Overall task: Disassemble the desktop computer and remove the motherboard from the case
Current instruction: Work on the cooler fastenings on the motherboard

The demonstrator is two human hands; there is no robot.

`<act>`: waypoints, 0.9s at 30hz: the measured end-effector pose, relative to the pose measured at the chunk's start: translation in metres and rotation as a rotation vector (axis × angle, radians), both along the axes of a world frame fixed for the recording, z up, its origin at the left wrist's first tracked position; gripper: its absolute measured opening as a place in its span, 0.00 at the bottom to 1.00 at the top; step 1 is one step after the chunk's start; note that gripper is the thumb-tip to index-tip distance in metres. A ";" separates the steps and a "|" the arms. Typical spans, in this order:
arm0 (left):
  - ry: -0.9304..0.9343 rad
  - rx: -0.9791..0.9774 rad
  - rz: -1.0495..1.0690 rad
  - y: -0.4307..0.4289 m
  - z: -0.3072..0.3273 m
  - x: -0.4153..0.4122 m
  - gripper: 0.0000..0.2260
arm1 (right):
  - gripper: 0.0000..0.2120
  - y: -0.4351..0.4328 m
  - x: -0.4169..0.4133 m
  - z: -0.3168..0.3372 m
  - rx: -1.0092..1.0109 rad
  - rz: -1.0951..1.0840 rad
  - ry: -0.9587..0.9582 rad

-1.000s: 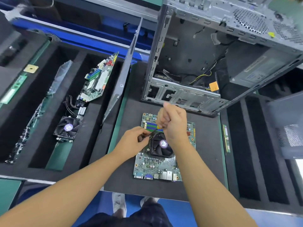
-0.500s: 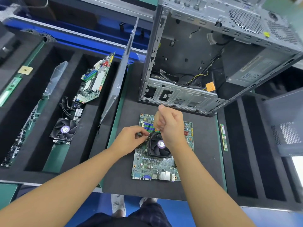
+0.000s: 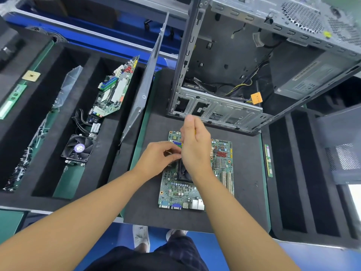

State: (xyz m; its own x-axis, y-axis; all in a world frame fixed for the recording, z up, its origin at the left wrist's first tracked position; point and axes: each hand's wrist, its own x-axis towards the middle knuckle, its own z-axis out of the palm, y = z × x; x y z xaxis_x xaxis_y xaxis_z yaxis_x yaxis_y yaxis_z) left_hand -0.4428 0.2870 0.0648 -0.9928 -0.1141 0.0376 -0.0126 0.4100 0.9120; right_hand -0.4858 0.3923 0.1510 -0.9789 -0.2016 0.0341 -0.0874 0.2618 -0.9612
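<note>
1. Since a moment ago my right hand (image 3: pixel 195 147) has loosened from a tight fist and lifted a little off the cooler fan (image 3: pixel 182 171). A small screw (image 3: pixel 168 152) now shows at the fingertips of my left hand (image 3: pixel 156 160).
2. My left grip pinches that screw between thumb and fingers. My right grip is curled round a tool (image 3: pixel 195 132) of which only a yellow sliver shows. I take it for a screwdriver, though my fingers hide nearly all of it.
3. The motherboard (image 3: pixel 221 165) lies flat on the black worktop (image 3: pixel 246 192), just in front of the opened case (image 3: pixel 220 110) and already out of it. I judge the step in hand is freeing the cooler.
4. What could go wrong:
   - The screw is tiny and held by fingertips alone, so a slip could drop it among the board's parts or off the worktop's edge.
   - The tool hangs over the board, so a dipping wrist could scrape the traces or nick the fan blades.
   - My right forearm crosses above the board, so leaning could press on it.
</note>
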 end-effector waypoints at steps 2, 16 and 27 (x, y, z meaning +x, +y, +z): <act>0.016 -0.003 -0.015 0.000 0.007 -0.001 0.20 | 0.22 -0.003 0.008 -0.002 -0.009 0.019 0.006; 0.041 -0.031 0.076 0.009 0.004 -0.003 0.02 | 0.23 0.004 -0.030 -0.002 -0.250 0.552 -0.273; 0.204 -0.262 0.135 0.014 0.010 -0.004 0.13 | 0.21 -0.018 0.018 0.018 0.007 -0.167 0.022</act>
State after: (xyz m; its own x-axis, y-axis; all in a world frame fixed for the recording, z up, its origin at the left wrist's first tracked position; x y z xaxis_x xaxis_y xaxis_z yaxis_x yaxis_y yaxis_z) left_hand -0.4468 0.3008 0.0750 -0.9383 -0.2044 0.2789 0.0888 0.6371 0.7656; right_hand -0.4680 0.3740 0.1686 -0.9978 -0.0363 0.0549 -0.0629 0.2811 -0.9576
